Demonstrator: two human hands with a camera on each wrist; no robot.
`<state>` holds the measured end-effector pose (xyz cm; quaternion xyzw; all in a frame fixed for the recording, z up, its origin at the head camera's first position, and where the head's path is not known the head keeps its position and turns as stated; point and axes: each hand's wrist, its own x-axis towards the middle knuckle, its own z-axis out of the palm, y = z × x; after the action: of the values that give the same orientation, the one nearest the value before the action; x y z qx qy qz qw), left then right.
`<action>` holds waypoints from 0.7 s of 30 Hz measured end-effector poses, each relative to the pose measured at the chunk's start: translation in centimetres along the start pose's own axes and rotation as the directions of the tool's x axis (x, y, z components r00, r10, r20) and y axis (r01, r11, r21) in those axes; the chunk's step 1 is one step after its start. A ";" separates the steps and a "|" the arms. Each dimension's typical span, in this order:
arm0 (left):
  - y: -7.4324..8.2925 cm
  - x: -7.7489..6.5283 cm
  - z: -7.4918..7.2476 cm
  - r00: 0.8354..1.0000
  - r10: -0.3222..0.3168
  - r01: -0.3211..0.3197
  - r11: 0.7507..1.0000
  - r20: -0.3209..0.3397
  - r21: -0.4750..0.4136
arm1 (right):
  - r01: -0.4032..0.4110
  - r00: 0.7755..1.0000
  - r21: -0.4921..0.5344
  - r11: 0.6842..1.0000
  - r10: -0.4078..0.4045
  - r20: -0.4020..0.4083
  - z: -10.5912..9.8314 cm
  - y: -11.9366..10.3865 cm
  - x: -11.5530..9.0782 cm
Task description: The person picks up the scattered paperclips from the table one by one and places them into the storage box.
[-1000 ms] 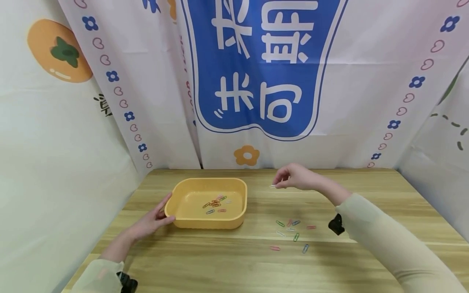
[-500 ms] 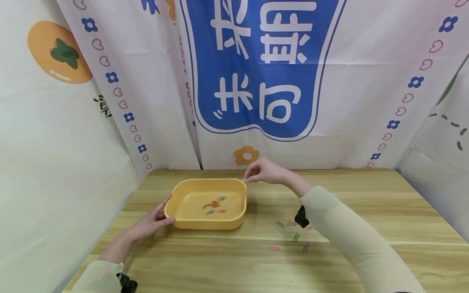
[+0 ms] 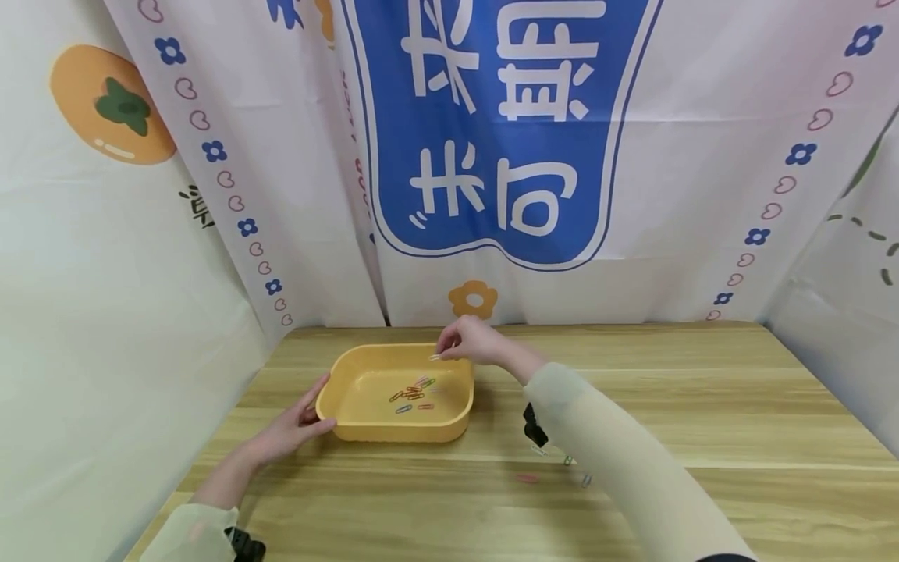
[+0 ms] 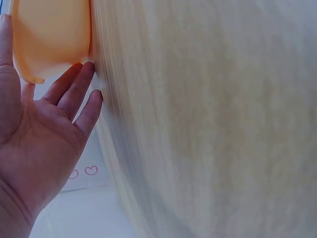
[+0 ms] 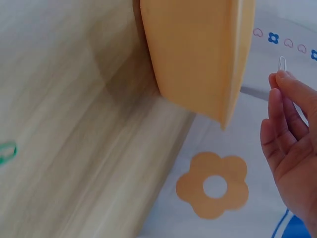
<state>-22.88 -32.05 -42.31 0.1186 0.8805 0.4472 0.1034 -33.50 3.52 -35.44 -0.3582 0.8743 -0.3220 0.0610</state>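
Observation:
My right hand [image 3: 472, 342] pinches a white paper clip [image 5: 282, 63] between thumb and fingertips, over the back right part of a yellow tray [image 3: 400, 432]. In the right wrist view the clip points up from the fingertips, apart from the tray's rim. Inside the tray, on its floor, lie several paper clips [image 3: 414, 394], orange, pink, green and blue among them. At the tray's left end rests my left hand [image 3: 286, 431]; its thumb lies along the near corner, and the left wrist view has its fingers [image 4: 78, 91] loosely extended against the tray's end.
To the right of the tray, loose paper clips lie on the wooden table [image 3: 393, 499]: a pink clip [image 3: 527, 478], a green clip [image 3: 568, 460] and a blue clip [image 3: 586, 481] show. The right sleeve [image 3: 625, 453] hides others. A printed cloth [image 3: 674, 234] hangs behind the table.
My right hand has carried the white paper clip leftward from above the table, past the tray's right rim, to over the tray. The left hand and the tray have stayed put.

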 end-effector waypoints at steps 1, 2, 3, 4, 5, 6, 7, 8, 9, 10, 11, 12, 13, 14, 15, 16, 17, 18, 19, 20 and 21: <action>0.0 0.0 0.0 1.000 0.001 -0.001 1.000 0.003 -0.003 | 0.003 1.000 -0.004 1.000 -0.003 0.005 0.3 -0.1 0.2; 0.0 0.0 0.0 1.000 0.003 -0.003 1.000 0.007 -0.002 | 0.005 1.000 -0.012 1.000 -0.004 0.011 0.6 -0.3 0.4; -0.1 0.0 0.0 1.000 0.003 -0.003 1.000 0.008 -0.001 | 0.010 1.000 -0.017 1.000 -0.010 0.015 0.8 -0.4 0.6; -0.1 0.1 0.1 1.000 0.005 -0.005 1.000 0.008 -0.002 | 0.014 1.000 -0.021 1.000 -0.014 0.017 1.1 -0.5 0.8; -0.1 0.1 0.1 1.000 0.005 -0.005 1.000 0.006 -0.003 | 0.016 1.000 -0.023 1.000 -0.015 0.020 1.3 -0.6 1.0; -0.1 0.1 0.1 1.000 0.005 -0.005 1.000 0.004 -0.007 | 0.014 1.000 -0.020 1.000 -0.013 0.024 1.5 -0.6 1.2; -0.1 0.1 0.1 1.000 0.003 -0.003 1.000 0.003 -0.010 | 0.011 1.000 -0.016 1.000 -0.010 0.027 1.8 -0.7 1.5; -0.2 0.1 0.1 1.000 0.003 -0.003 1.000 0.002 -0.011 | 0.006 1.000 -0.013 1.000 -0.005 0.029 2.1 -0.7 1.7; -0.2 0.1 0.0 1.000 0.003 -0.003 1.000 0.001 -0.014 | -0.001 1.000 -0.009 1.000 0.001 0.030 2.4 -0.7 1.9; -0.2 0.1 0.0 1.000 0.003 -0.003 1.000 0.001 -0.017 | -0.008 1.000 -0.002 1.000 0.008 0.030 2.7 -0.7 2.0; -0.2 0.1 0.0 1.000 0.002 -0.002 1.000 0.000 -0.020 | -0.016 0.999 0.004 1.000 0.016 0.032 3.0 -0.7 2.2; -0.2 0.1 0.0 1.000 0.002 -0.002 1.000 0.001 -0.023 | -0.028 0.999 0.010 1.000 0.028 0.030 3.3 -0.6 2.3; -0.3 0.2 -0.1 1.000 0.002 -0.002 1.000 0.001 -0.025 | -0.039 0.999 0.016 0.999 0.038 0.030 3.6 -0.5 2.4; -0.3 0.2 -0.1 1.000 0.002 -0.002 1.000 0.001 -0.023 | -0.049 0.998 0.026 0.998 0.049 0.029 3.9 -0.5 2.5; -0.4 0.2 -0.1 1.000 0.013 -0.013 1.000 0.004 -0.024 | -0.054 0.998 0.033 0.998 0.054 0.028 4.2 -0.4 2.6; -0.5 0.2 -0.1 1.000 0.018 -0.018 1.000 0.004 -0.024 | -0.058 0.998 0.039 0.998 0.057 0.026 4.5 -0.4 2.7; -0.5 0.2 -0.1 1.000 0.023 -0.022 0.999 0.005 -0.027 | -0.064 0.998 0.037 0.997 0.063 0.026 4.8 -0.3 2.8; -0.6 0.3 -0.1 1.000 0.027 -0.027 0.999 0.006 -0.033 | -0.067 0.997 0.038 0.997 0.066 0.026 5.1 -0.3 2.9; -0.7 0.3 -0.1 0.999 0.032 -0.031 0.999 0.009 -0.034 | -0.068 0.997 0.035 0.997 0.067 0.027 5.2 -0.4 3.0; -0.7 0.3 -0.1 0.999 0.037 -0.037 0.999 0.011 -0.037 | -0.071 0.997 0.028 0.997 0.070 0.027 5.4 -0.4 3.0; -0.8 0.3 -0.1 0.999 0.042 -0.042 0.998 0.014 -0.039 | -0.075 0.997 0.015 0.997 0.074 0.026 5.6 -0.4 3.1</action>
<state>-23.26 -32.44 -42.92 0.1382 0.8683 0.4652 0.1028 -33.66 -1.63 -39.18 -0.3289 0.8835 -0.3220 0.0871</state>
